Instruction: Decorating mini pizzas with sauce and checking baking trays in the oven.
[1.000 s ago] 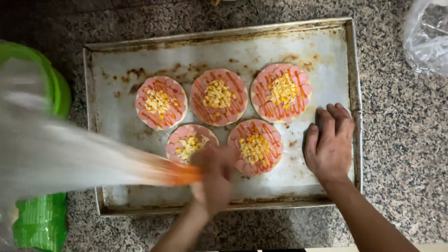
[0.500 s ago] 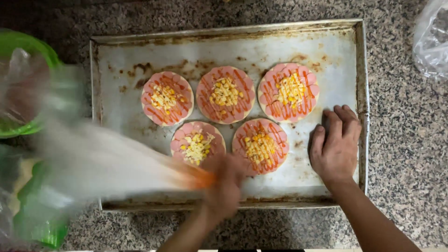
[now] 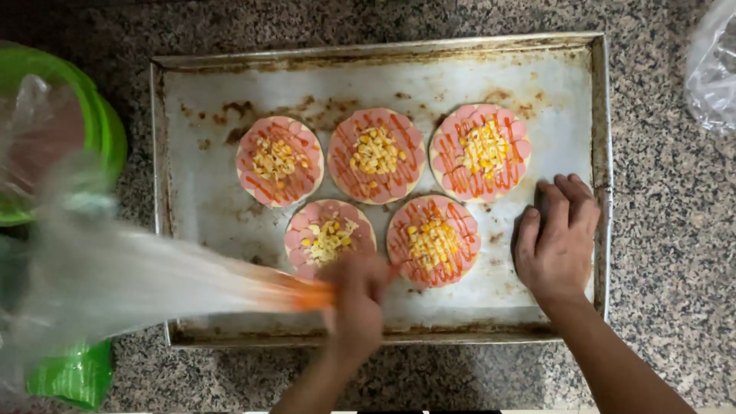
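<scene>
1. Nearest, the left hand [image 3: 359, 295] is blurred over the tray's near edge, fingers curled around the orange-filled tip of a clear piping bag [image 3: 146, 284].
2. The bag trails off leftward from that fist, a wide smeared cone of plastic reaching past the tray's left rim and over the counter [image 3: 659, 307].
3. The right hand [image 3: 556, 241] lies flat on the tray [image 3: 207, 230] near its right rim, palm down, fingers close together and pointing away, holding nothing.
4. Just beyond the left hand sit two small round pizzas. The near left pizza [image 3: 330, 236] has pink sausage slices and corn, with little sauce to be seen; the near right pizza [image 3: 433, 241] carries corn and red-orange sauce lines.
5. The near right pizza lies between the two hands, close to the left thumb side.
6. Farther back is a row of three more: far left pizza [image 3: 279, 161], middle pizza [image 3: 376, 155] and far right pizza [image 3: 480, 152], all striped with sauce over corn.
7. The tray itself is a worn, stained metal sheet on speckled granite.
8. At the far left stands a green bowl [image 3: 107, 130]; at the far right corner a clear plastic bag [image 3: 713, 69] shows partly.
</scene>
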